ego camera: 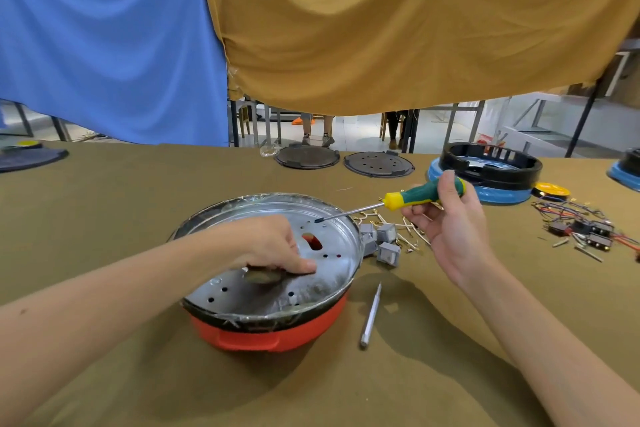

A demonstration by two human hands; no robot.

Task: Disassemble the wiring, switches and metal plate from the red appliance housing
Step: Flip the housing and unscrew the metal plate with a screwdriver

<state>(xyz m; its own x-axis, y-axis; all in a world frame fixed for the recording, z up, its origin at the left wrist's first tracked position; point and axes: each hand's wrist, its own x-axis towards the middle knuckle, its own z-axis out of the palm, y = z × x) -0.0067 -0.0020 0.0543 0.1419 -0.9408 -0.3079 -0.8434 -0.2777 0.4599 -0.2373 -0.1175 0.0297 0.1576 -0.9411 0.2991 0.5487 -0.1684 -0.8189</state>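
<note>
Covering the whole worktop [104, 211] was an olive-brown cloth, creased and shadowed near its front edge. The red appliance housing [266, 333] sat near the middle of the worktop, toward the front edge, with the round metal plate [332, 236] lying in its top, pierced by small holes and one larger slot that showed red beneath. The left hand [273, 246] lay on the plate, its fingers curled down over a dull, dark round piece [261, 276]; whether they gripped it or only pressed on it could not be told. The right hand [450, 218] was clamped round the green and yellow handle of a screwdriver [412, 196], whose tip hovered just over the plate's far side. Just beside the housing's right side lay grey switches [382, 241] with pale wiring [408, 229]. A slim silver tool [370, 315] lay nearer the front edge, right of the housing. Toward the right edge were dark switches with red and blue wires [581, 222], a yellow disc [550, 190] and a blue-based black housing [491, 170]. Two dark round covers [377, 164] rested at the far edge. Behind the worktop hung a blue cloth [104, 45] and a mustard cloth [398, 28]; under them showed table legs, a pale floor and a person's legs [317, 128].
</note>
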